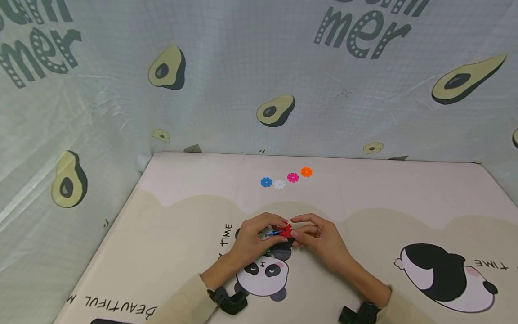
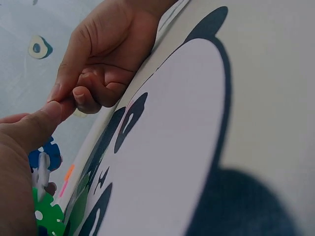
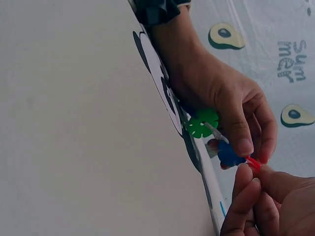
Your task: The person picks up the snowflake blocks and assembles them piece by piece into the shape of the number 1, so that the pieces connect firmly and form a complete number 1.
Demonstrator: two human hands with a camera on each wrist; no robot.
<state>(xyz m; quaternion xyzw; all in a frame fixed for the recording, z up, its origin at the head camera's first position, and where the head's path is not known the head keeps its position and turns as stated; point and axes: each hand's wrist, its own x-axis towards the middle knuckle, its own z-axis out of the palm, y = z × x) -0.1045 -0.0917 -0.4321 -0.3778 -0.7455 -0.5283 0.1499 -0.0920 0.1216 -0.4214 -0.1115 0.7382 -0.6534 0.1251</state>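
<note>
In the head view my left hand (image 1: 256,234) and right hand (image 1: 321,240) meet over the table's panda print. Between their fingertips is a red notched interlocking disc (image 1: 286,231). My right thumb and fingers pinch the red disc (image 3: 254,163). Thumb and fingers of my left hand (image 3: 231,98) hold a small chain of discs: a blue disc (image 3: 228,153) beside the red one, then a white disc (image 3: 216,132) seen nearly edge-on, then a green disc (image 3: 201,126). In the left wrist view the green disc (image 2: 47,212) hangs below the left thumb; fingers hide the red disc there.
Loose discs lie farther back on the table: blue (image 1: 266,182), white (image 1: 279,184), pink (image 1: 293,177) and orange (image 1: 306,172). A printed cloth (image 1: 226,112) with avocados hangs behind the table's back edge. The tabletop (image 1: 182,252) carries printed animals and lettering.
</note>
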